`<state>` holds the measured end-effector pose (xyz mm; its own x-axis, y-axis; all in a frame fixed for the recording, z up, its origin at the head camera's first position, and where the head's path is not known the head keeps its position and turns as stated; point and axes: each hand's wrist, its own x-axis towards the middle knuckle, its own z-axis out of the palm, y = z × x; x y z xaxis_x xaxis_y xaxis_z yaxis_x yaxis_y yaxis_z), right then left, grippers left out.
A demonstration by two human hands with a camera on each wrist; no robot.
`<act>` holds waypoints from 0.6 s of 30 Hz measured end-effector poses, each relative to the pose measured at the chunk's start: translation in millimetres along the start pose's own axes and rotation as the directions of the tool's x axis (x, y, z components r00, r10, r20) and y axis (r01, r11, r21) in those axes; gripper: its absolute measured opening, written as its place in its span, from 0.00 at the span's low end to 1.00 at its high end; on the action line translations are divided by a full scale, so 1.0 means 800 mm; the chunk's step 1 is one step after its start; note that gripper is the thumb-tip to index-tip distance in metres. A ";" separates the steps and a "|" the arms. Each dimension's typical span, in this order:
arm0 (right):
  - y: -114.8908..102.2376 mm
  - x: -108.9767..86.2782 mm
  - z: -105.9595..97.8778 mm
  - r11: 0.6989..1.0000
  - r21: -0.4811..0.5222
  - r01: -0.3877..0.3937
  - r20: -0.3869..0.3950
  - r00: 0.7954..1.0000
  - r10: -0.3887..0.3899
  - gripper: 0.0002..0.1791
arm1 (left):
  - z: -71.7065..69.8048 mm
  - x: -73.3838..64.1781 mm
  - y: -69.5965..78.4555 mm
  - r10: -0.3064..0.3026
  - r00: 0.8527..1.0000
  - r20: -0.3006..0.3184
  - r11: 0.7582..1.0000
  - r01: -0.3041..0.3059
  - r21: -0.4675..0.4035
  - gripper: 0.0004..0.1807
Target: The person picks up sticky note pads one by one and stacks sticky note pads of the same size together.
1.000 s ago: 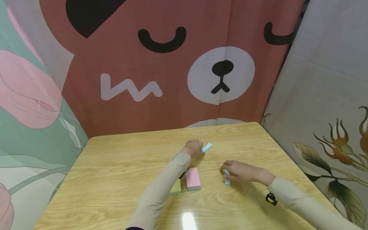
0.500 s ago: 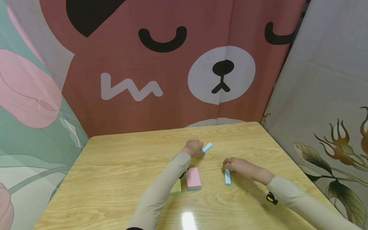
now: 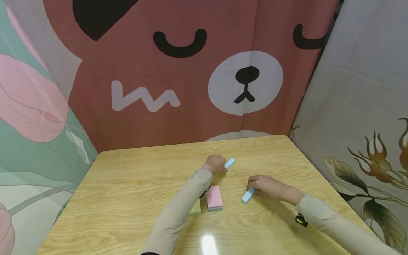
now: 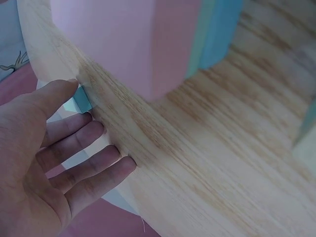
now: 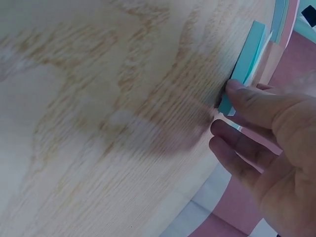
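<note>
My left hand (image 3: 214,164) rests near the middle of the table. Its thumb and forefinger pinch the near end of a light-blue bar-shaped block (image 3: 230,163); the other fingers (image 4: 94,180) are extended in the left wrist view. To the right, my right hand (image 3: 266,186) pinches the far end of a second light-blue block (image 3: 248,195), lying slanted on the wood. In the right wrist view the thumb presses against this block's side (image 5: 249,52). A layered stack with a pink top (image 3: 214,197) sits between my arms. A yellow-green piece (image 3: 195,207) is partly hidden behind my left sleeve.
All of this is on a wood-grain table (image 3: 127,191). A curtain with a printed bear (image 3: 191,81) hangs behind its far edge, and a flowered cloth (image 3: 360,106) hangs along the right. My left forearm (image 3: 178,209) crosses beside the stack.
My right hand has turned the second light-blue block: its near end swung left from pointing straight toward me. The left hand and its block look unmoved.
</note>
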<state>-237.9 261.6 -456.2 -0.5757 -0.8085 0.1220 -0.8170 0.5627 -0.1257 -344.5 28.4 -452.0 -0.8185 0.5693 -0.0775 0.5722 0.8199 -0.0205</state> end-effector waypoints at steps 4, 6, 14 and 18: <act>-0.002 -0.001 0.001 1.000 0.016 0.017 -0.015 1.000 -0.017 0.11 | -0.001 -0.001 0.000 0.003 1.000 -0.006 1.000 -0.003 0.002 0.13; -0.003 -0.001 0.001 1.000 0.017 0.022 -0.018 1.000 -0.021 0.11 | -0.001 -0.001 0.000 0.005 1.000 -0.004 1.000 -0.005 0.003 0.13; -0.013 0.000 0.000 1.000 0.000 -0.016 -0.011 1.000 0.016 0.08 | 0.001 0.003 -0.001 0.002 1.000 0.002 1.000 -0.002 0.000 0.13; -0.015 0.001 0.003 0.999 0.006 -0.040 -0.010 0.999 0.040 0.07 | 0.001 0.003 -0.001 0.003 1.000 -0.002 1.000 -0.003 -0.001 0.13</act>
<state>-228.2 253.6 -456.7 -0.6080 -0.7837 0.1268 -0.7933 0.5933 -0.1367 -346.6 29.2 -453.1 -0.8170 0.5717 -0.0753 0.5744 0.8183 -0.0191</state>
